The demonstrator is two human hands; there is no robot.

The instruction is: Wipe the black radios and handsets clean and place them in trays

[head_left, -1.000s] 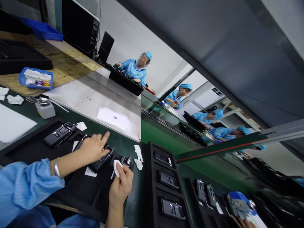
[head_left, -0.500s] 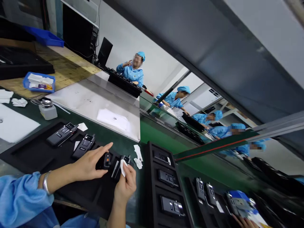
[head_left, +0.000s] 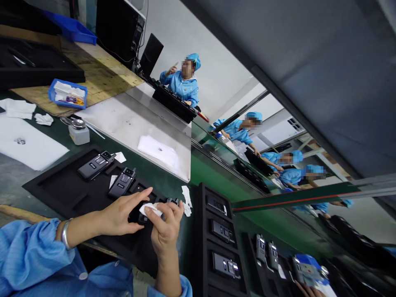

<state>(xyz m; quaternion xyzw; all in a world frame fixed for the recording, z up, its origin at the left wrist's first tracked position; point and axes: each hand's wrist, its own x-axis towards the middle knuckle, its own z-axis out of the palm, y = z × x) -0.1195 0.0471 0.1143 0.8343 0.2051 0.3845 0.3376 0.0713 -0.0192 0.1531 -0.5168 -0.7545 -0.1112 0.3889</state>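
My left hand (head_left: 119, 216) is curled round a black walkie-talkie (head_left: 142, 218), thumb on one side and fingers on the other. A folded white wiping cloth (head_left: 149, 209) is pinched in my right hand (head_left: 167, 227) and pressed on the end of that walkie-talkie, covering much of it. Below my hands is a black foam tray (head_left: 66, 194). Two more walkie-talkies lie in it to the left, one farther off (head_left: 95, 166) and one nearer (head_left: 121, 185). Another walkie-talkie (head_left: 173, 201) is mostly hidden behind my right hand.
Right of my hands stands a black foam tray (head_left: 202, 231) holding several radios. A co-worker's hand (head_left: 309, 290) is at the lower right edge. Crumpled cloths (head_left: 186, 200), a pump bottle (head_left: 79, 134) and a blue box (head_left: 51, 97) lie around. Several people sit beyond the glass.
My right hand has moved the cloth left, from the walkie-talkie lying in the tray onto the end of the one in my left hand. The view has shifted slightly.
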